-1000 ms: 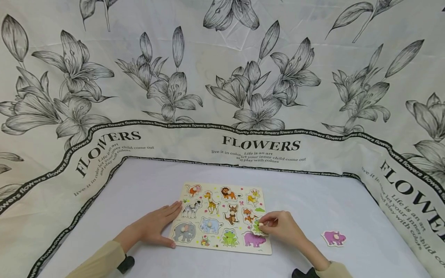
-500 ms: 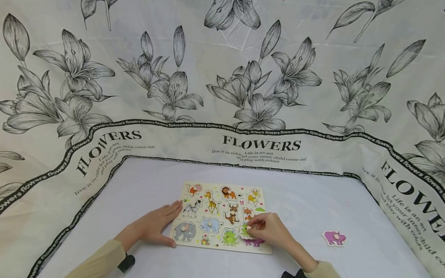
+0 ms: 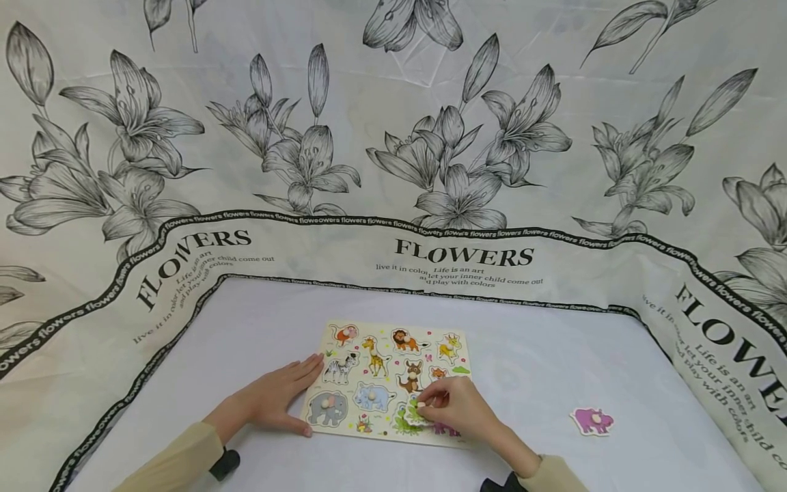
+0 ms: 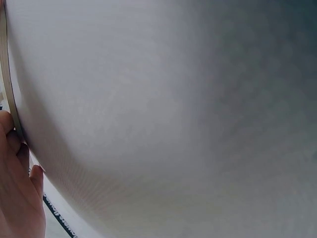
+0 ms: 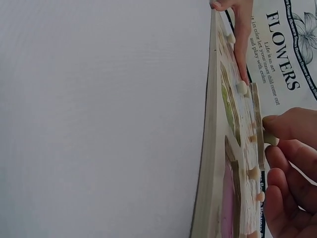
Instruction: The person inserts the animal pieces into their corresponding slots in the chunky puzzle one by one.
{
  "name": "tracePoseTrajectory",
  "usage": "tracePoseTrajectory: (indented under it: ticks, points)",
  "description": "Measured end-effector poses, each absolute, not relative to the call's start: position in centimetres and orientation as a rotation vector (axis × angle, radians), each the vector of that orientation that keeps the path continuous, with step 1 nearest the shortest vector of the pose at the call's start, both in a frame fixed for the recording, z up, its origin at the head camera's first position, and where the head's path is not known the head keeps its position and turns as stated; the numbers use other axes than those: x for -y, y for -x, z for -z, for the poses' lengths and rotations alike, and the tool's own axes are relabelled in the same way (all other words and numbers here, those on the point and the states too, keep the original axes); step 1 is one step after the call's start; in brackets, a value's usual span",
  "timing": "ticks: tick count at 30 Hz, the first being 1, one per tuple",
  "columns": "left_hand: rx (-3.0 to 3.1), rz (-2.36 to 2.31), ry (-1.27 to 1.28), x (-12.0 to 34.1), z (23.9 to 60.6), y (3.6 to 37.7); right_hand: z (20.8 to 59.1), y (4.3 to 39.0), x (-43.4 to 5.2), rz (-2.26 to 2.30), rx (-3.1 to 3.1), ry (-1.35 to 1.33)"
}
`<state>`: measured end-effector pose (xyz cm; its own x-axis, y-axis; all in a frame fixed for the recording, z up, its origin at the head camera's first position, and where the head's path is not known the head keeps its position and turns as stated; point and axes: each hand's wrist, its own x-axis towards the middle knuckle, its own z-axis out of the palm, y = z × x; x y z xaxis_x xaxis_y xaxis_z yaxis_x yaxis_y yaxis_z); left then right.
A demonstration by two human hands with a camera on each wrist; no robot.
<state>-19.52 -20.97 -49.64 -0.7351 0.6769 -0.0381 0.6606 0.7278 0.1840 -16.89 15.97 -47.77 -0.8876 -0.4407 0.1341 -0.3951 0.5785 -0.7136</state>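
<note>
The left hand [image 3: 273, 398] lies flat on the white cloth [image 3: 553, 369], fingers straight and relaxed, its fingertips against the left edge of the wooden puzzle board [image 3: 458, 342]; it grasps nothing. The right hand [image 3: 458, 408] reaches in from the lower right and hovers low over the board's bottom row, wrist bent, fingers curled. There is one board, one loose purple hippo piece [image 3: 593, 419] lying well apart on the cloth to the right, and two hands. The right thumb and fingers pinch the small peg of a green-and-white animal piece [image 3: 413, 414], which sits over the frog picture near the board's front edge. From the right wrist view that piece [image 5: 256, 124] stands slightly above the board's face, the fingers [image 5: 287, 126] closed on its knob
</note>
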Motion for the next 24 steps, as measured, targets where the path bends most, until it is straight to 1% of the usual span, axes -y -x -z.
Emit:
tracePoseTrajectory:
  ticks: [24]
  points:
    - [-2.820, -0.236, -1.093, 20.9, 49.6, 19.4, 48.4, 16.6, -14.3, 1.214, -2.705, 0.770]
